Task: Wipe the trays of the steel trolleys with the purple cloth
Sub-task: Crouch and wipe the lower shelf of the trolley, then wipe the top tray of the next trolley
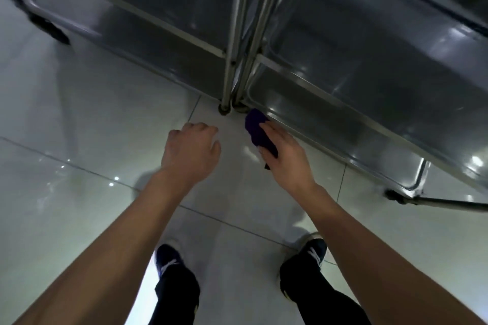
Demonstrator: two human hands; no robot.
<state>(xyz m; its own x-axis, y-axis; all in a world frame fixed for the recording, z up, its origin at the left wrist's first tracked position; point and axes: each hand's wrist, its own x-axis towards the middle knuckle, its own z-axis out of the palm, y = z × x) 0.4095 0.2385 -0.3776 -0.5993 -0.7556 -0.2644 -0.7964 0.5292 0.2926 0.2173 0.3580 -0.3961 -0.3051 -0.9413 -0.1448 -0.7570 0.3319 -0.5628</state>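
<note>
Your right hand (pixel 286 155) clamps a bunched purple cloth (pixel 257 130), soft and dark, its far end reaching just past your fingertips beside the rim of the right steel trolley's lowest tray (pixel 343 124), glossy and round-cornered. Your left hand (pixel 191 150) hangs alongside, loosely curled and holding nothing, over shiny floor tiles (pixel 92 119). Motion blur smears the upper trays.

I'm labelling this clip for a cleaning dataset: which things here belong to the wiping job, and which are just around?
Part of the job:
purple cloth, held in the right hand
right trolley's lower tray
left trolley's tray
left hand, empty

Just around:
tiled floor
trolley castors
person's dark shoes
</note>
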